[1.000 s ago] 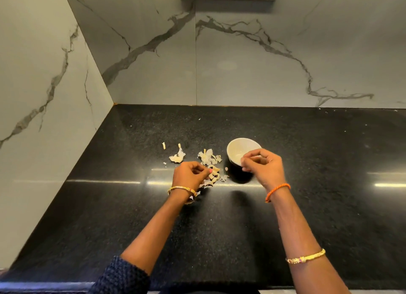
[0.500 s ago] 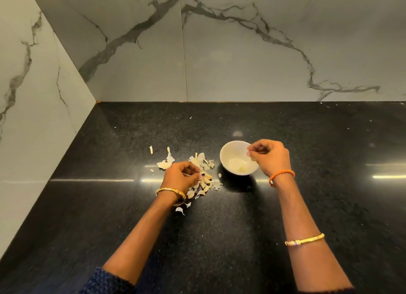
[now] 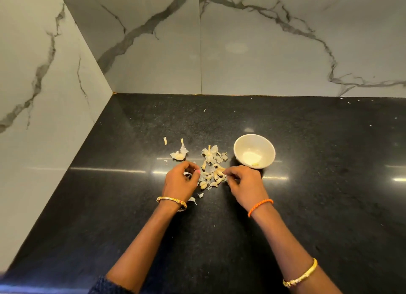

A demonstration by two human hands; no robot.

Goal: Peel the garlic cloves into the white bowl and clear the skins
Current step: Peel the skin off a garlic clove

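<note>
Here, both hands — left hand, right hand — at garlic pile, white bowl beside

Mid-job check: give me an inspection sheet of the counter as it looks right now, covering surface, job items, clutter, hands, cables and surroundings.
Surface: black speckled countertop, glossy, with light streaks reflected.
Job's things: white bowl upright, right of the garlic pile; one small pale piece inside it, probably a peeled clove.
Clutter: loose skins left of the pile; two scraps near the left wrist.
Hands: left hand curled at the pile's left edge, a pale skin at its fingertips; right hand pinching into the pile's right side.
Cables: nothing seen.
Surroundings: marble-veined wall panels behind and to the left.
</note>
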